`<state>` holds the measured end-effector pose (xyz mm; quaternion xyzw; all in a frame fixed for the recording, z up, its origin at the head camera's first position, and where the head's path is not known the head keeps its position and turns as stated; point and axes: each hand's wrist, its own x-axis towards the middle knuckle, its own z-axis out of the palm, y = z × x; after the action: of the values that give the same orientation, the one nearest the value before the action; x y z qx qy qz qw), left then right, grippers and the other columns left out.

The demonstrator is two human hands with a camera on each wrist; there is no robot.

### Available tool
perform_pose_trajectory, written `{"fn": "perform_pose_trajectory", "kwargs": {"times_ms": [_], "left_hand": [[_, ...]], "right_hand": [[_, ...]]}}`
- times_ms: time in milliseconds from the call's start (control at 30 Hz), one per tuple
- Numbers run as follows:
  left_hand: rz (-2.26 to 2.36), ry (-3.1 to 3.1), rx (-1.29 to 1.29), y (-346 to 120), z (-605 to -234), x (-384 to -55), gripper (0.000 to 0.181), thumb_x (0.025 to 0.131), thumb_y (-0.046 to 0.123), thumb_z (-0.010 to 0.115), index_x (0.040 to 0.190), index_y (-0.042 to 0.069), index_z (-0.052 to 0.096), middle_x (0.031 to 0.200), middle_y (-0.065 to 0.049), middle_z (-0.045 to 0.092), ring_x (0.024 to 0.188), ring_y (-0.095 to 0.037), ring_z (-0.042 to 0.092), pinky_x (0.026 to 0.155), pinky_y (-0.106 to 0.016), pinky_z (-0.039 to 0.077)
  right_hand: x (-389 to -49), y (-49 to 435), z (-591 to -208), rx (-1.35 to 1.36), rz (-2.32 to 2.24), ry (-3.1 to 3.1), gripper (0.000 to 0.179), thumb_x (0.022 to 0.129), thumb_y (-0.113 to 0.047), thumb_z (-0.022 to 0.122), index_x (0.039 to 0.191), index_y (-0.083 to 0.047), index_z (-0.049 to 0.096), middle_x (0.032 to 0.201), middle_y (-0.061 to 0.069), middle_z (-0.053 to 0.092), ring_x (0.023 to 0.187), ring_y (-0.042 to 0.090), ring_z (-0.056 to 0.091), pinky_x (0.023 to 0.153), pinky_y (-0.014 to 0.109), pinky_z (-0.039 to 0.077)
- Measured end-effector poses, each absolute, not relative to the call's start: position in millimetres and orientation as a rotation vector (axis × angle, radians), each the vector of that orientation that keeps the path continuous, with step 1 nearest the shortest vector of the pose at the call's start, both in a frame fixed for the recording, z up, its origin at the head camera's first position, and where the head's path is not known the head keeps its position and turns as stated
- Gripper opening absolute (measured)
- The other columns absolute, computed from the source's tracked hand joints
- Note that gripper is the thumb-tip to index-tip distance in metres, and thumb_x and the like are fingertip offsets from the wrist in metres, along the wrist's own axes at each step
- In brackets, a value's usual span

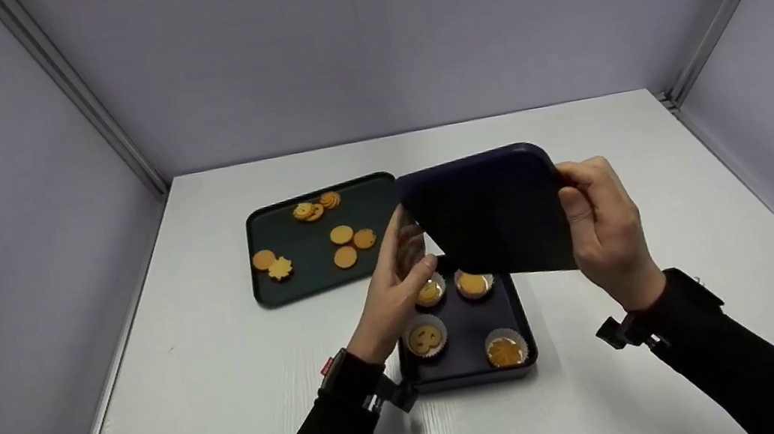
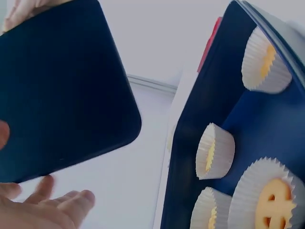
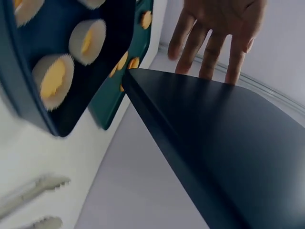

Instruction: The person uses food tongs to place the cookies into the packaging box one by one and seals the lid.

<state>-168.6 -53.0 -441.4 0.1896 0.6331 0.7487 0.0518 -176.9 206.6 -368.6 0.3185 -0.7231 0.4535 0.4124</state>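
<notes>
A dark navy lid (image 1: 494, 224) is held tilted in the air over a matching dark tin (image 1: 467, 330) in the head view. My right hand (image 1: 609, 231) grips the lid's right edge between thumb and fingers. Against the lid's left side lies my left hand (image 1: 394, 292), thumb apart; in the right wrist view its fingers (image 3: 212, 55) are extended at the lid's edge. Cookies in white paper cups stand in the tin, among them one cup (image 1: 506, 348) at the front right corner. The lid covers the tin's back right part.
Behind and left of the tin, a dark green tray (image 1: 299, 240) carries several loose cookies, with a flower-shaped one (image 1: 280, 268) near its left side. Pale tongs (image 3: 28, 198) lie on the white table in the right wrist view. Grey walls enclose the table's back and sides.
</notes>
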Motion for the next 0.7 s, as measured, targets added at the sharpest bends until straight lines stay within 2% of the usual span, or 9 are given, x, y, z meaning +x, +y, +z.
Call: {"fn": "perform_pose_trajectory", "kwargs": {"times_ms": [100,200,300,400,533,633,700], "left_hand": [[2.316,1.902,0.618,-55,-441,-169,0.077,0.107,0.020,0.055,0.166,0.032,0.007,0.160,-0.011,0.027,0.153,-0.027,0.029,0.120,-0.041,0.034],[2.315,1.963,0.622,-58,-441,-168,0.076,0.107,0.019,0.055,0.165,0.036,0.009,0.157,-0.010,0.027,0.147,-0.026,0.040,0.114,-0.041,0.042],[2.286,2.030,0.621,-62,-442,-166,0.075,0.107,0.019,0.056,0.164,0.037,0.011,0.158,-0.007,0.025,0.141,-0.026,0.046,0.111,-0.041,0.045],[2.234,2.109,0.606,-66,-443,-165,0.074,0.107,0.022,0.057,0.164,0.037,0.013,0.159,-0.006,0.028,0.135,-0.024,0.051,0.108,-0.040,0.046],[2.102,2.305,0.571,-70,-442,-164,0.076,0.105,0.024,0.060,0.165,0.033,0.014,0.155,-0.006,0.034,0.113,-0.020,0.056,0.097,-0.036,0.049],[2.013,2.439,0.568,-72,-439,-163,0.077,0.104,0.021,0.062,0.165,0.025,0.015,0.152,-0.009,0.037,0.096,-0.019,0.054,0.086,-0.033,0.049],[1.972,2.500,0.559,-73,-436,-161,0.078,0.103,0.019,0.063,0.165,0.019,0.017,0.148,-0.010,0.040,0.090,-0.019,0.052,0.081,-0.031,0.049]], "right_hand": [[-177,206,-371,0.766,1.263,-1.834,0.021,0.104,0.000,0.051,0.115,0.015,0.061,0.098,0.016,0.057,0.091,0.015,0.050,0.081,0.021,0.042],[-175,204,-373,0.744,1.418,-1.849,0.022,0.104,0.007,0.046,0.120,0.016,0.058,0.107,0.008,0.057,0.094,0.015,0.055,0.080,0.021,0.048],[-174,202,-376,0.694,1.588,-1.857,0.025,0.106,0.006,0.042,0.124,0.015,0.056,0.114,0.007,0.057,0.096,0.017,0.061,0.081,0.022,0.052],[-174,202,-380,0.615,1.694,-1.885,0.028,0.108,-0.002,0.042,0.130,0.010,0.056,0.119,0.011,0.058,0.100,0.019,0.062,0.085,0.025,0.051],[-174,202,-387,0.538,1.682,-1.973,0.035,0.110,-0.007,0.042,0.141,0.004,0.054,0.119,0.014,0.057,0.101,0.020,0.057,0.086,0.024,0.048],[-176,205,-391,0.533,1.552,-2.066,0.040,0.109,-0.004,0.042,0.148,0.003,0.050,0.115,0.013,0.057,0.093,0.017,0.052,0.081,0.022,0.044],[-177,207,-394,0.532,1.448,-2.124,0.042,0.108,-0.002,0.043,0.150,0.002,0.049,0.111,0.013,0.058,0.089,0.014,0.048,0.077,0.021,0.040]]}}
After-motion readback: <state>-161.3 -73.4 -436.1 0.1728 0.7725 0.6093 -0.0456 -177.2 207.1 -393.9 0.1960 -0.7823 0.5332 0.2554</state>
